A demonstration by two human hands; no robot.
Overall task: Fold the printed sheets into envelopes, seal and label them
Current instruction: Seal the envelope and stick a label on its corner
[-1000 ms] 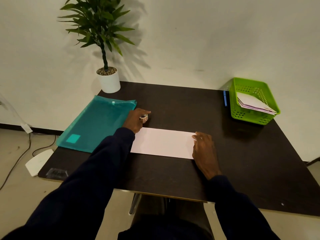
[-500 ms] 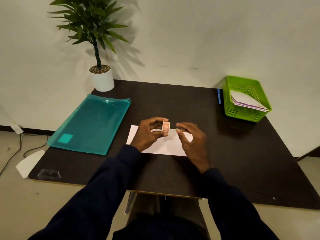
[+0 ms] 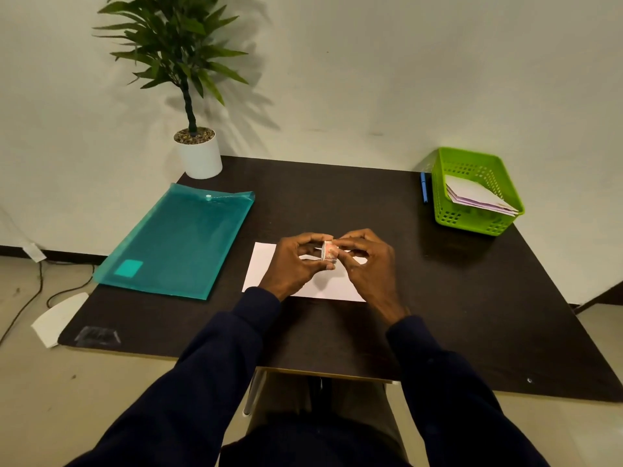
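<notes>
Worktop (image 3: 337,197): dark, matt wood-grain finish. Folder (image 3: 175,244): teal translucent plastic, glossy. Basket (image 3: 451,210): green perforated plastic. Sheet (image 3: 259,264): white matt paper. Plant pot (image 3: 200,160): smooth white.

A dark table (image 3: 337,332) carries a teal folder (image 3: 178,244), potted plant (image 3: 199,156), green basket (image 3: 448,210), blue pen (image 3: 424,187) and white envelope (image 3: 261,264).

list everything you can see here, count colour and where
table: 1, dark brown, centre
folded sheet: 1, white, table middle, under the hands
tape roll: 1, pinkish, held above the sheet
folder: 1, teal, table left
basket: 1, green, far right corner
envelopes: several, white, in basket
pen: 1, blue, left of basket
potted plant: 1, green in white pot, far left corner
left hand: holds roll
right hand: fingers at roll
</notes>
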